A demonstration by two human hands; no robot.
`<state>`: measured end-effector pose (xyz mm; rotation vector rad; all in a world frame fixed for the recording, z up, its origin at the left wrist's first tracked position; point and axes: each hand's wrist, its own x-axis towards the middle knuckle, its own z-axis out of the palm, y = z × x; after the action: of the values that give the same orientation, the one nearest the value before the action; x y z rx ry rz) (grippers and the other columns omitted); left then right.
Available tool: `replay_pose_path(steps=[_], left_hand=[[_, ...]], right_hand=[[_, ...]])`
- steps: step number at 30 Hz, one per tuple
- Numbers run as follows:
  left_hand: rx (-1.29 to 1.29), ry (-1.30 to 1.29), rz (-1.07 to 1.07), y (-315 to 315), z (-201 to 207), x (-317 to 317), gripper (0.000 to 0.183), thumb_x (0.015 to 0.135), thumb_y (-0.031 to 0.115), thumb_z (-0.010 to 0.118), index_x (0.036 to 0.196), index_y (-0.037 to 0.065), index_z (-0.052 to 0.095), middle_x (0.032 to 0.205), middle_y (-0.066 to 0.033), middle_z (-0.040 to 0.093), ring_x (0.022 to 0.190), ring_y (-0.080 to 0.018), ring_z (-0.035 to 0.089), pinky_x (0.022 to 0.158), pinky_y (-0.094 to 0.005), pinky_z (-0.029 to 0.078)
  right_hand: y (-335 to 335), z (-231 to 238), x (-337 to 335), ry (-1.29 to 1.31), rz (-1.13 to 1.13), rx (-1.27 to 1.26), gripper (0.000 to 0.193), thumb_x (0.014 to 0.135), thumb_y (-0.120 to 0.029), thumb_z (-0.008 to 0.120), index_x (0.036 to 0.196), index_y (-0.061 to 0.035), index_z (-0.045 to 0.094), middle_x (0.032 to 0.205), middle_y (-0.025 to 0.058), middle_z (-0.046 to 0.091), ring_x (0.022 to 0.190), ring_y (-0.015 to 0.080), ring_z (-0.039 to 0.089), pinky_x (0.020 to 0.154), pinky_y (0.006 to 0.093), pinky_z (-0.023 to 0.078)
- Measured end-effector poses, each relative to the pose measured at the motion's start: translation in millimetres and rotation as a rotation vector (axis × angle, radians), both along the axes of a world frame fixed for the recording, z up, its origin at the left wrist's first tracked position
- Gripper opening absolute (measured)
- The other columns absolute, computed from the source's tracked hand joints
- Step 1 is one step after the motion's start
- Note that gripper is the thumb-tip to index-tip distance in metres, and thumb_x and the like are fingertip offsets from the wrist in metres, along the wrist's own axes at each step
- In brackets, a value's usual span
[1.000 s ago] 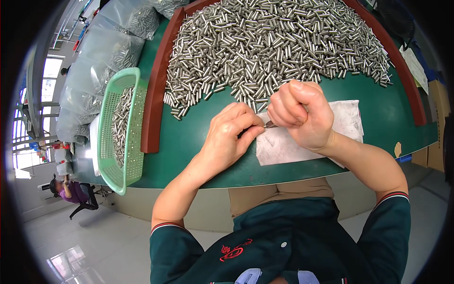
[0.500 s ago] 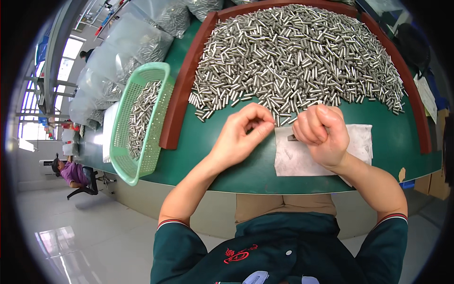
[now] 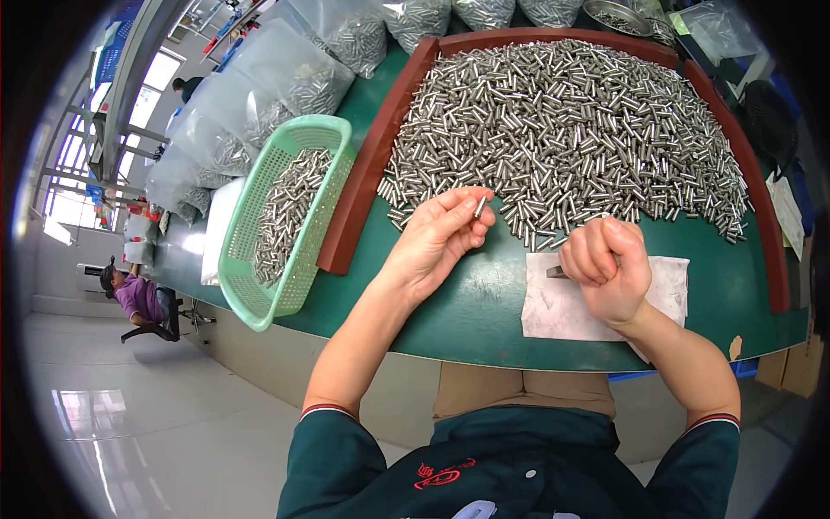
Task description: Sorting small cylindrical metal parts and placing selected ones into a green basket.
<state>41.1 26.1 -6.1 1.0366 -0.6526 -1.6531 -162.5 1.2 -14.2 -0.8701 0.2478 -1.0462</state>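
My left hand (image 3: 441,238) pinches one short metal pin (image 3: 480,208) between thumb and fingers, palm turned up, close to the near edge of a big pile of metal pins (image 3: 571,130). To its right, my right hand (image 3: 609,268) is closed in a fist. A dark flat end of some tool (image 3: 556,272) sticks out of that fist on the left; its kind and the rest of it are hidden by the fingers. Under the right hand lies a smudged white cloth or paper sheet (image 3: 543,316) on the green tabletop (image 3: 467,324).
A red-brown frame (image 3: 346,225) borders the pile. Left of it stands a green perforated basket (image 3: 333,203) with more pins. Clear bags of pins (image 3: 294,73) line the back left. A metal bowl (image 3: 618,19) sits at the back; a person (image 3: 143,298) sits far left.
My left hand has turned and opened its palm upward, bringing a pin into view between the fingertips. My right hand keeps its fist. The whole view has shifted slightly.
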Motion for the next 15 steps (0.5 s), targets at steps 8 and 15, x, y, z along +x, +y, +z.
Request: replay_pose_path(steps=[8, 15], left_hand=[[-0.031, 0.024, 0.020, 1.1, 0.2, 6.7, 0.021, 0.087, 0.020, 0.049, 0.092, 0.000, 0.052, 0.080, -0.0068, 0.057, 0.068, -0.0096, 0.052, 0.063, -0.0221, 0.046], [-0.272, -0.970, 0.163, 1.3, 8.0, 15.1, 0.015, 0.077, 0.014, 0.061, 0.071, 0.003, 0.054, 0.058, 0.0031, 0.041, 0.053, -0.0060, 0.037, 0.048, -0.0214, 0.030]], right_hand=[[-0.3, -0.7, 0.0, -0.002, 0.003, 0.011, 0.040, 0.085, -0.018, 0.034, 0.047, -0.0100, 0.025, 0.042, -0.0011, 0.025, 0.040, 0.0083, 0.018, 0.039, 0.0240, 0.019], [-0.7, -0.5, -1.1, 0.010, 0.006, 0.006, 0.040, 0.085, -0.017, 0.034, 0.047, -0.0101, 0.025, 0.042, -0.0009, 0.025, 0.040, 0.0081, 0.018, 0.039, 0.0238, 0.019]])
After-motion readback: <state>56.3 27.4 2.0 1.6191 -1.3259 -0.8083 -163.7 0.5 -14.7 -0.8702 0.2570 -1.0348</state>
